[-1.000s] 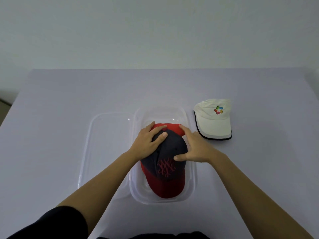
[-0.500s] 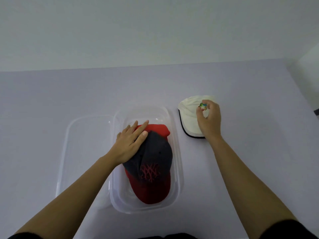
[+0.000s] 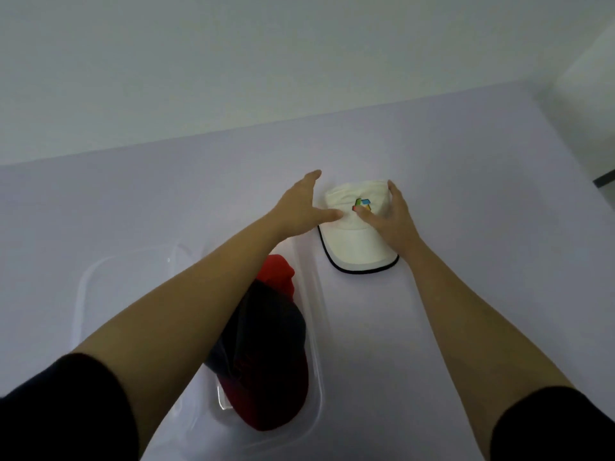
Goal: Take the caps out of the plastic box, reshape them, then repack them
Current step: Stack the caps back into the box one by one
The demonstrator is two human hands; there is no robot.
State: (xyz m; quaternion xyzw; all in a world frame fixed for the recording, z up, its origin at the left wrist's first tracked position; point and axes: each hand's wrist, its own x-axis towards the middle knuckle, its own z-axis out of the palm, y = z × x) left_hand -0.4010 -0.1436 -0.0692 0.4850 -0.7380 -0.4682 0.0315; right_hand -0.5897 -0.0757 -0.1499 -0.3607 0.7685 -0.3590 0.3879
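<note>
A white cap (image 3: pixel 357 244) with a coloured logo and a dark-edged brim lies flat on the table, right of the box. My left hand (image 3: pixel 304 204) is at the cap's left side, fingers spread, thumb touching the crown. My right hand (image 3: pixel 394 221) rests on the cap's right side, fingers apart around the crown and thumb near the logo. A navy and red cap (image 3: pixel 266 354) lies in the clear plastic box (image 3: pixel 316 327), on top of another red cap (image 3: pixel 278 272). My left forearm hides part of them.
The clear lid (image 3: pixel 100 294) lies left of the box, touching it. The lilac table (image 3: pixel 482 227) runs to a pale wall at the back, with its right edge near a dark gap at far right.
My left hand has left the navy cap in the box and moved up and right to the white cap. My right hand has spread over the white cap's crown. The view has tilted.
</note>
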